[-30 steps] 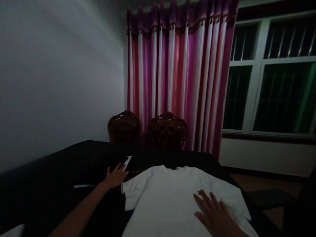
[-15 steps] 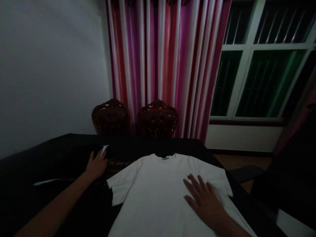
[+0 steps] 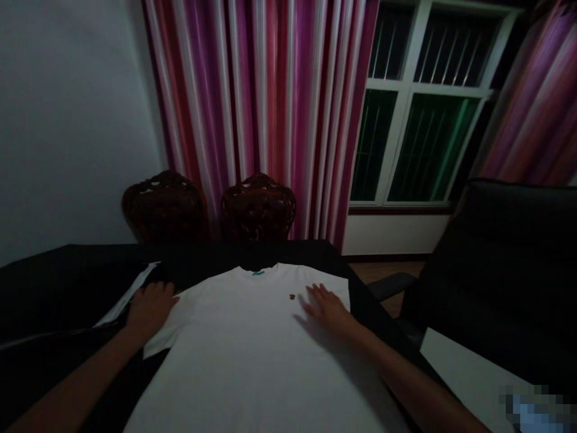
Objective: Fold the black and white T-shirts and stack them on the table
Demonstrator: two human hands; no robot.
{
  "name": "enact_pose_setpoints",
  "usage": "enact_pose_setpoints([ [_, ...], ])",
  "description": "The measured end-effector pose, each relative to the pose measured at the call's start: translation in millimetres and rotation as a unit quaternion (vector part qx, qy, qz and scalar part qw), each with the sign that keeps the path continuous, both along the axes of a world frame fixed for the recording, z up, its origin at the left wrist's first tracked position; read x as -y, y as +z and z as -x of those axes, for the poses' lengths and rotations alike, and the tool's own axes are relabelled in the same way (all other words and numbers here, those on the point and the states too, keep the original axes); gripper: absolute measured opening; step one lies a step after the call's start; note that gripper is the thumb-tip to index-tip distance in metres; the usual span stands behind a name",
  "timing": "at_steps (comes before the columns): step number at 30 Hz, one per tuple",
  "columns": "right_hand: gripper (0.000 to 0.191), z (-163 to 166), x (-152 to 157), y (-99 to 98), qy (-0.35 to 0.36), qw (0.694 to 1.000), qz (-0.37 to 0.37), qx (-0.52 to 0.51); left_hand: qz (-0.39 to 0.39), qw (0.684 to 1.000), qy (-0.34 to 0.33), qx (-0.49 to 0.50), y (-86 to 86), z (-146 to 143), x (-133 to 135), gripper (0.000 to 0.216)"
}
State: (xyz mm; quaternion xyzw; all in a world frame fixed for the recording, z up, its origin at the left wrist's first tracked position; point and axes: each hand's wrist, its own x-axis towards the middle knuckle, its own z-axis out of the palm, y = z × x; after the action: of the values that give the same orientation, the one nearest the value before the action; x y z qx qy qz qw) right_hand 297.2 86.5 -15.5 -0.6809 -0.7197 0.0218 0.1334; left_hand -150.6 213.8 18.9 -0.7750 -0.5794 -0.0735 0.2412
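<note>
Lying flat and face up on the dark tabletop (image 3: pixel 54 270), the white shirt (image 3: pixel 252 343) has its collar pointing toward two carved chairs (image 3: pixel 258 207) and a striped curtain (image 3: pixel 261 114). The left hand (image 3: pixel 151 304) rests palm down at the shirt's left sleeve, its grip loose and flat, pinching nothing, with a pale strip (image 3: pixel 128 293) just beside it. The right hand (image 3: pixel 327 307) presses flat on the shirt's chest near a small red mark (image 3: pixel 292 296), fingers spread; a black seat (image 3: pixel 509 270) stands to the right.
</note>
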Motion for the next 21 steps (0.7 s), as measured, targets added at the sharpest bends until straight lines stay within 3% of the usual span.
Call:
enact_pose_setpoints([
  [3,0.064,-39.2,-28.2,9.7,-0.108,0.994,-0.01,0.025,-0.015,0.999,-0.046,-0.002,-0.7,-35.1,26.5,0.046],
  [5,0.06,-60.8,-43.6,8.6,-0.15,0.988,-0.003,0.042,0.016,0.996,-0.086,0.014,-9.5,-63.1,52.0,0.048],
  [8,0.061,-79.3,-54.0,-4.0,-0.162,0.985,0.018,0.054,0.143,0.982,-0.098,0.075,-29.5,-92.0,85.2,0.057],
  [11,0.067,-86.5,-51.4,-21.0,-0.162,0.984,0.042,0.063,0.235,0.963,-0.079,0.104,-44.7,-98.3,99.8,0.066],
  [13,0.068,-89.2,-47.7,-29.6,-0.163,0.983,0.048,0.063,0.239,0.962,-0.081,0.1,-43.3,-99.7,105.4,0.065],
  [16,0.069,-91.9,-44.7,-35.8,-0.167,0.984,0.04,0.056,0.203,0.971,-0.102,0.077,-21.7,-123.6,130.7,0.058],
  [18,0.069,-92.7,-44.4,-36.5,-0.169,0.984,0.035,0.049,0.195,0.964,-0.164,0.074,-4.3,-161.9,165.9,0.052],
  [21,0.069,-93.2,-43.5,-34.6,-0.173,0.984,0.025,0.04,0.255,0.89,-0.369,0.08,1.3,-242.3,234.3,0.039],
])
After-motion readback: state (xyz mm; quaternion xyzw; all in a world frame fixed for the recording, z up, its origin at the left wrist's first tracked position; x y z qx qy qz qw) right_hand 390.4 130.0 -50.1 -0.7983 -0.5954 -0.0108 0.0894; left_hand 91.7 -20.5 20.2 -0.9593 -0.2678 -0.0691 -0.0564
